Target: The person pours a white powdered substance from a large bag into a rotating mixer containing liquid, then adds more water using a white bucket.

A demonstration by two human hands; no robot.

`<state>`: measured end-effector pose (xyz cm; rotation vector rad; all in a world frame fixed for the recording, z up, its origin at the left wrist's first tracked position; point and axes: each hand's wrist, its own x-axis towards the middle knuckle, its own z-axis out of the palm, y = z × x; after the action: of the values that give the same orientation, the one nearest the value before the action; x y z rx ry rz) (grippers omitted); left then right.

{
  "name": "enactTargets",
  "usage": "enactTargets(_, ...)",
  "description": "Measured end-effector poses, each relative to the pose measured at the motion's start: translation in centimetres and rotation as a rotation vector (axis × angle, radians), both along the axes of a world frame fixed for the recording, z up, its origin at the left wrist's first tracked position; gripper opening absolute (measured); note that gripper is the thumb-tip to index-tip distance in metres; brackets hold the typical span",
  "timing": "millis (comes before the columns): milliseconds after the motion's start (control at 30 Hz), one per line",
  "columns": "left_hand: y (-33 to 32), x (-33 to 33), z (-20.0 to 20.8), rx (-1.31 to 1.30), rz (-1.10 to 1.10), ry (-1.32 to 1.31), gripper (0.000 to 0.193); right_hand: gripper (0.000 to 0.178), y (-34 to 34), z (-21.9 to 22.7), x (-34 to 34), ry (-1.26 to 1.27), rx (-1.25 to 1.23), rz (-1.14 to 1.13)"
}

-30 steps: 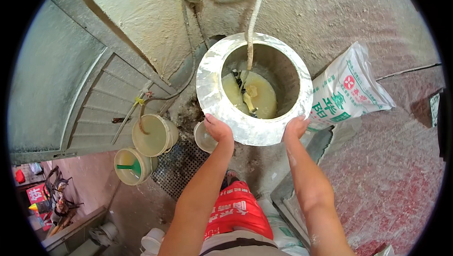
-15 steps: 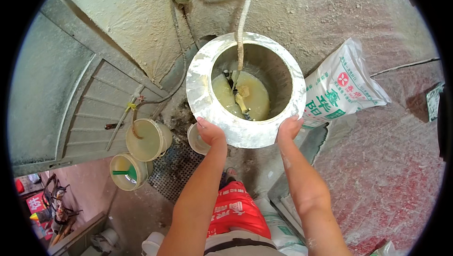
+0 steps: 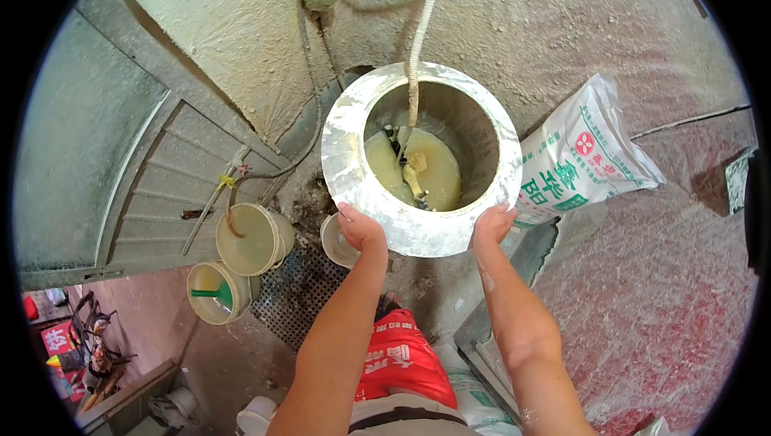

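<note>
A large round metal vat [image 3: 341, 155] with a broad, white-smeared rim stands in front of me. My left hand [image 3: 359, 226] grips the near left edge of this rim, its fingers partly hidden beneath. At the near right edge my right hand [image 3: 493, 222] is closed on the same rim. Cloudy yellowish liquid [image 3: 438, 165] lies in the bottom of the vat. A black and yellow fitting [image 3: 413, 177] is partly sunk in it. From above, a ribbed pale hose [image 3: 418, 50] hangs into the opening.
Two pails stand at left: one with cloudy liquid [image 3: 277, 235], one with a green-handled tool [image 3: 214, 294]. Another pail [image 3: 331, 245] is behind my left forearm, by a black perforated mat [image 3: 281, 307]. A white printed sack [image 3: 594, 155] leans at right. A grey door [image 3: 96, 139] borders the left.
The vat, hands and surroundings sit slightly lower in the picture, as the view has shifted a little. Both hands keep their hold on the rim.
</note>
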<state>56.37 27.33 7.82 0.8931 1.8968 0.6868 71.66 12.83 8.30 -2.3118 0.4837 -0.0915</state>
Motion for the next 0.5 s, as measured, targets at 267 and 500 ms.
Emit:
enactTargets(267,0.0,-0.4,-0.7,0.021,-0.026,-0.029,0.061,0.047,0.3,0.8,-0.4,-0.013,0.084,0.003)
enactTargets(500,0.1,-0.3,-1.3,0.016,-0.014,-0.021,0.060,0.050,-0.2,-0.4,0.1,0.037,0.023,-0.004)
